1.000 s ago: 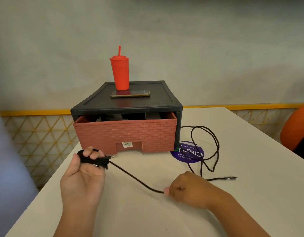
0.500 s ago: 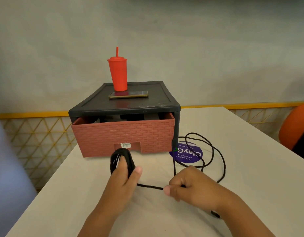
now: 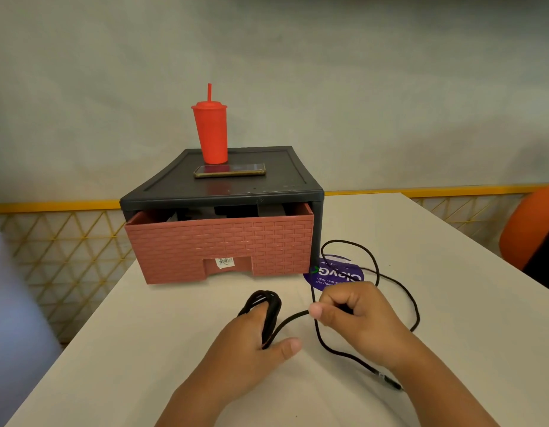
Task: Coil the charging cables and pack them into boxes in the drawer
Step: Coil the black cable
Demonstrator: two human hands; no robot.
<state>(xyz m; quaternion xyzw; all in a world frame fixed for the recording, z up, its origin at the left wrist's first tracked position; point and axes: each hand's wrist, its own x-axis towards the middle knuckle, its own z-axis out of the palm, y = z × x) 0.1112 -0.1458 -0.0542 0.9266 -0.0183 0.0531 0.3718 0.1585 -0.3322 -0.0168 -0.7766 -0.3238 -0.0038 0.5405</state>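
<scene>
Coiling under way, lower centre of frame. Left hand [image 3: 254, 349] serves as the former: fingers straight and close together, pointing toward the drawer [image 3: 221, 245], with several black loops of cable [image 3: 268, 303] wound round them. Its thumb lies out to the right, pinning the loops' near end so they do not slip. Right hand [image 3: 356, 318], just right of it, is a fist with knuckles up, thumb and forefinger clamped on the free run. It holds that run lightly taut, judged ready for another wrap. Slack trails right over a purple sticker [image 3: 335, 274], then past the right wrist to the plug [image 3: 390, 384] at lower right. Drawer sits part-open at centre on the table [image 3: 143, 349]; contents dark, boxes unclear. This cable not yet packed.
</scene>
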